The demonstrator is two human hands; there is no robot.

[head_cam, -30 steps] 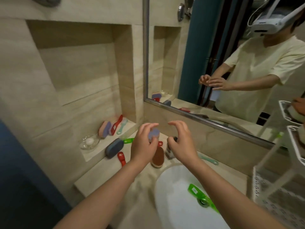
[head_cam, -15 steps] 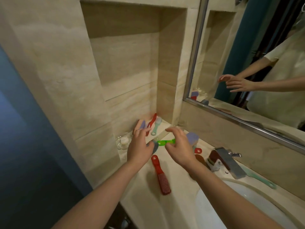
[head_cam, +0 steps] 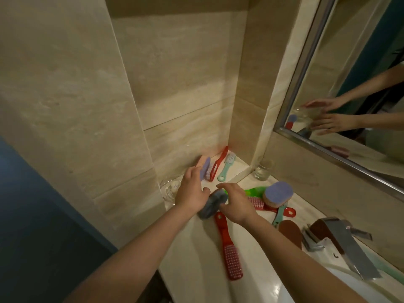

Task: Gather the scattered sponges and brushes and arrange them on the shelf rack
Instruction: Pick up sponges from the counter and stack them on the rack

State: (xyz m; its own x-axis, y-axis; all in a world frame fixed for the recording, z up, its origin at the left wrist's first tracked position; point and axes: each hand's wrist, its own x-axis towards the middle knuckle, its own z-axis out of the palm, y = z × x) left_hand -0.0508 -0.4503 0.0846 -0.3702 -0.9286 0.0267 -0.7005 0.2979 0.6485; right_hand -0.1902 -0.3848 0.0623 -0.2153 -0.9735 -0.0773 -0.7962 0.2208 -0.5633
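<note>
Six brushes (head_cam: 228, 248), three sponges (head_cam: 277, 192), one drinking glass (head_cam: 263, 170), one glass dish (head_cam: 169, 189).

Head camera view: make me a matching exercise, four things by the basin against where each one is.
Things:
1 grey sponge
2 drinking glass
3 nearest red brush
4 faucet

Places:
A reaching over the basin
B between the left hand and the right hand
C flat on the counter, bristles up
D at the outer corner of the niche

Pairs: 1-B, 2-D, 3-C, 4-A

Dim warm light, motion blur, wide-angle distortion
</note>
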